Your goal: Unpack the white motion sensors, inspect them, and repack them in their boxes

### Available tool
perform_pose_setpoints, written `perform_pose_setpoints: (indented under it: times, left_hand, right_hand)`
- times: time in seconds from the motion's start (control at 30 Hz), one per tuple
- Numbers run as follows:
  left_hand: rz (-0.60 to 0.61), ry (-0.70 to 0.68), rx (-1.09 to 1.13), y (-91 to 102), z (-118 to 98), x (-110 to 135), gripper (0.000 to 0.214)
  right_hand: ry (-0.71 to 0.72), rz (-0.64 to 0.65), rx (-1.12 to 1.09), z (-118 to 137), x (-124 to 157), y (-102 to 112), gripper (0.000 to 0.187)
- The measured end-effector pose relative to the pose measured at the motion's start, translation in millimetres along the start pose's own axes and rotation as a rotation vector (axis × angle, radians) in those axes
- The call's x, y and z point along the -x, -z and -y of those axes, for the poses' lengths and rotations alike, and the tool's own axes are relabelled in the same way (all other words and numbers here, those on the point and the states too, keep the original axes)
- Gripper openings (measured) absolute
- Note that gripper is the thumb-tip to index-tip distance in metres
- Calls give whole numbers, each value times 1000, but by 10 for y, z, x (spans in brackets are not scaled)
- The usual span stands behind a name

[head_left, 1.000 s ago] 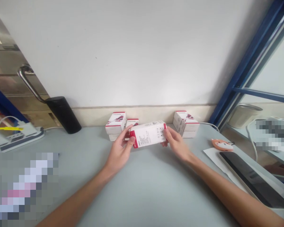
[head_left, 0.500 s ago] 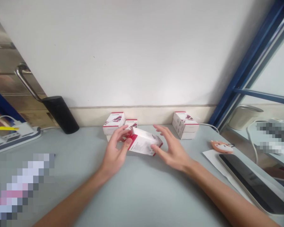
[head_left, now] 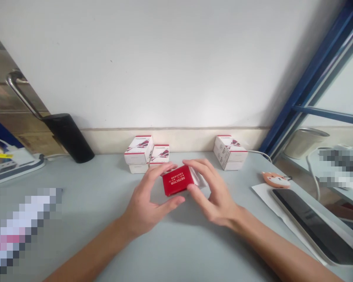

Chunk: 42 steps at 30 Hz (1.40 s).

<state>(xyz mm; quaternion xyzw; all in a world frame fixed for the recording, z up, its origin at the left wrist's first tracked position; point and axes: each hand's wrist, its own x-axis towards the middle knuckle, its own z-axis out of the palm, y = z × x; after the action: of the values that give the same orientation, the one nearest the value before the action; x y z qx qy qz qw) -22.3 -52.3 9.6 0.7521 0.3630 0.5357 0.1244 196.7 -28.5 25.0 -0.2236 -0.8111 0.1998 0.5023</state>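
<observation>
A small white and red box (head_left: 178, 180) is held above the grey table (head_left: 176, 243) with its red end, printed DETECTOR, turned toward me. My left hand (head_left: 148, 203) curls round its left side, index finger on top and thumb beneath. My right hand (head_left: 213, 194) grips its right side with thumb and fingers. Behind them, against the wall, stand stacked boxes of the same kind (head_left: 145, 154), and another stack (head_left: 229, 152) stands to the right.
A black cylinder (head_left: 67, 137) leans at the back left beside a metal door handle (head_left: 20, 92). On the right lie a tablet (head_left: 314, 225) on white paper and an orange fox-shaped object (head_left: 275, 179). A blue frame (head_left: 306, 86) borders the right side.
The box was turned from lying lengthwise between both hands to showing its red end toward me. My right hand briefly opened, then closed on the box again.
</observation>
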Motion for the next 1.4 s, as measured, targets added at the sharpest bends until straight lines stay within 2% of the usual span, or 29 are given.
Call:
perform_pose_setpoints:
  times: [0.13, 0.23, 0.47, 0.63, 0.9, 1.07, 1.2, 1.3, 1.4]
  left_hand:
    - [94, 313, 120, -34, 1, 49, 80]
    - [126, 432, 172, -39, -7, 61, 84]
    - [166, 411, 127, -35, -3, 64, 96]
    - [162, 408, 118, -44, -13, 67, 95]
    - [144, 349, 79, -52, 3, 93, 97]
    - [172, 190, -5, -60, 16, 156, 97]
    - [142, 22, -97, -55, 6, 150, 100]
    - [166, -164, -101, -22, -46, 74, 100]
    - [264, -273, -180, 20, -128, -1, 85]
  right_hand:
    - [-113, -64, -138, -52, 8, -36, 33]
    - [-136, -65, -204, -64, 5, -55, 28]
    - [-278, -103, -268, -52, 45, -91, 21]
    - [-300, -84, -294, -80, 40, -66, 20]
    - [-228, -73, -253, -127, 23, -33, 19]
    - [-237, -168, -232, -102, -50, 30, 27]
    - [-335, -223, -259, -13, -142, 90, 44]
    - [-427, -250, -288, 43, -190, 129, 53]
    - [-582, -147, -341, 39, -209, 141, 62]
